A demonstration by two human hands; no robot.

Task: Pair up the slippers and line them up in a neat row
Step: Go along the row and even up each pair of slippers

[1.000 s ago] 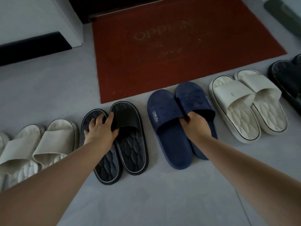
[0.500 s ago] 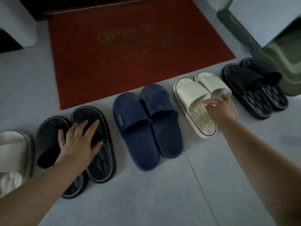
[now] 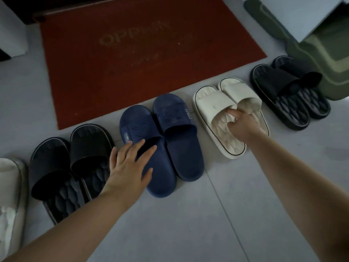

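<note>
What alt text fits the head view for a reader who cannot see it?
A person's left hand rests flat on the navy slippers while the right hand grips the cream slippers by their straps. Flanking them are the left black pair and the right black pair, in a row along a red doormat.

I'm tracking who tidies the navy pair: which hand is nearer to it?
Left. The left hand rests with spread fingers on the navy pair. The right hand is off to the right of it, gripping the cream pair at the straps.
</note>
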